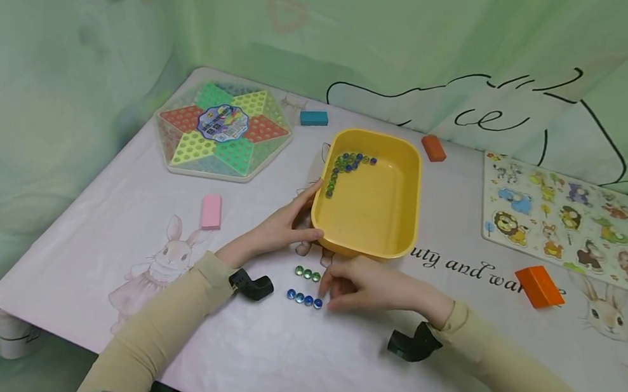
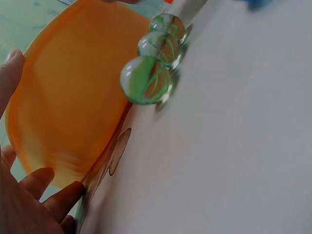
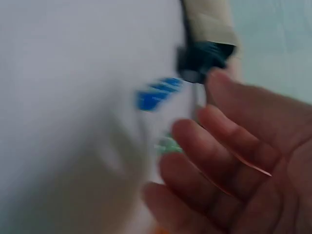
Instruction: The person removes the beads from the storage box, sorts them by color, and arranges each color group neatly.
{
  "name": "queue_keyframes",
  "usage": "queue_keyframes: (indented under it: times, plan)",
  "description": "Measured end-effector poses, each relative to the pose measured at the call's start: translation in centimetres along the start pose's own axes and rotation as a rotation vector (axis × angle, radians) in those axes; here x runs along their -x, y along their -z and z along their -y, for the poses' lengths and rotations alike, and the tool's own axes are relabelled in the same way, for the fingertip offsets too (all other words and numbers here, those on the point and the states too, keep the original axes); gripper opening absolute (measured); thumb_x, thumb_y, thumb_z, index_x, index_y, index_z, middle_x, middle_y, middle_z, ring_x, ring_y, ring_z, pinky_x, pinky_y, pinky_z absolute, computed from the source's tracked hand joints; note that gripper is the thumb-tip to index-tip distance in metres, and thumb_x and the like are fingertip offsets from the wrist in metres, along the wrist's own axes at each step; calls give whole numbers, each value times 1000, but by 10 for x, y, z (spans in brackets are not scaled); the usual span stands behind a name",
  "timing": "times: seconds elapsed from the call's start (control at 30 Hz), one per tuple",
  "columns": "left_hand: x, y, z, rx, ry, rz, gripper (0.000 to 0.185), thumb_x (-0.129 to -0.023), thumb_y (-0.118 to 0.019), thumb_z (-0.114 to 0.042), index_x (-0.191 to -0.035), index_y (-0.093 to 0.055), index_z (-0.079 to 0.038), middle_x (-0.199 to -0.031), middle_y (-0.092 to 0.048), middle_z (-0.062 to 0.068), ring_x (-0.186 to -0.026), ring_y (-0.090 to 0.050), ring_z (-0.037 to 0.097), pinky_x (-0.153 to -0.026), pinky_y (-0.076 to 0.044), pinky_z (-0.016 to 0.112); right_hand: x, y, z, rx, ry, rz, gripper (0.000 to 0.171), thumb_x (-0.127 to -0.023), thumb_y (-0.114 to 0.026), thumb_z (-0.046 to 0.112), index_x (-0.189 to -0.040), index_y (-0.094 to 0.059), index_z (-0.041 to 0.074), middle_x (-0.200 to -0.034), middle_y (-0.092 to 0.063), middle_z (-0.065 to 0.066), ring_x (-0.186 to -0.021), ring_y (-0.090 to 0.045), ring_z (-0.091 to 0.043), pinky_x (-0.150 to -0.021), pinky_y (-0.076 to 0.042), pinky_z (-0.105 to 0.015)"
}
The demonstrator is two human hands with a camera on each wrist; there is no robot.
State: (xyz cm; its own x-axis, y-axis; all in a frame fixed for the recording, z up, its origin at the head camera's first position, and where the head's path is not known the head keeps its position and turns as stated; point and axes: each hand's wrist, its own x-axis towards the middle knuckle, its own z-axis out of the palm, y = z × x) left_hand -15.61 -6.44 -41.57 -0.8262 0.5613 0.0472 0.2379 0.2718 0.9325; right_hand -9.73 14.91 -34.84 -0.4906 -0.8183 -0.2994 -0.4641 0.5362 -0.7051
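Observation:
A yellow tub (image 1: pixel 365 220) stands mid-table, with several green and blue marbles (image 1: pixel 346 164) gathered along its far left side. My left hand (image 1: pixel 288 222) holds the tub at its near left corner, thumb by the rim and fingers along the outer wall. In front of the tub lie a row of three green marbles (image 1: pixel 308 274) and a row of several blue marbles (image 1: pixel 305 299). My right hand (image 1: pixel 373 285) is just right of both rows, fingers loosely bent. In the right wrist view nothing shows between its thumb and fingers (image 3: pixel 195 141).
A Chinese checkers set (image 1: pixel 220 128) sits at the back left. An animal puzzle board (image 1: pixel 570 220) lies at the right. Around the tub are a pink block (image 1: pixel 211 212), a blue block (image 1: pixel 314 118), a red-orange block (image 1: pixel 433 148) and an orange block (image 1: pixel 540 287).

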Motion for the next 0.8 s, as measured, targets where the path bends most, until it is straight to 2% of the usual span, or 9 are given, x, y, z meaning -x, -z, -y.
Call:
queue_keyframes:
  times: [0.17, 0.3, 0.47, 0.6, 0.7, 0.8]
  plan:
    - [0, 0, -1, 14, 6, 5, 88, -86, -65, -27, -148, -2, -37, -149, -32, 6, -138, -25, 17, -114, -19, 39, 1, 40, 17, 15, 67, 119, 19, -80, -72, 22, -96, -65, 14, -77, -56, 11, -69, -50, -3, -64, -46, -19]
    - [0, -1, -2, 10, 26, 4, 88, -87, -64, -24, -148, -2, -35, -150, -30, 6, -139, -23, 17, -114, -18, 38, -3, 72, 19, -1, 92, 131, 21, -81, -71, 21, -99, -65, 10, -81, -58, 7, -73, -52, -9, -66, -46, -21]
    - [-1, 0, -2, 12, 38, 13, 88, -87, -63, -20, -150, -2, -26, -151, -28, 10, -140, -21, 22, -114, -15, 42, -15, 104, 11, -26, 65, 129, 21, -85, -67, 14, -102, -63, 3, -84, -58, -1, -74, -52, -15, -67, -46, -22]
    - [-1, 0, -3, -10, 42, 16, 88, -88, -63, -23, -149, -2, -29, -150, -29, 7, -139, -24, 19, -114, -17, 41, -26, 120, -1, -44, 21, 76, 20, -86, -65, 14, -103, -63, 3, -88, -60, -5, -75, -51, -17, -67, -46, -22]
    - [0, 0, -3, -14, 20, 11, 87, -87, -63, -30, -148, -2, -36, -150, -30, 5, -138, -26, 17, -114, -17, 41, -36, 126, -11, -24, -24, -12, 19, -86, -65, 13, -103, -65, 5, -89, -61, -5, -79, -51, -18, -70, -46, -23]
    - [5, 3, -17, -6, 14, 23, 85, -89, -62, -26, -150, -2, -28, -150, -30, 11, -139, -25, 22, -114, -16, 44, -45, 129, -22, 29, -75, -101, 17, -86, -65, 13, -102, -66, 6, -88, -61, -5, -80, -51, -19, -70, -46, -27]
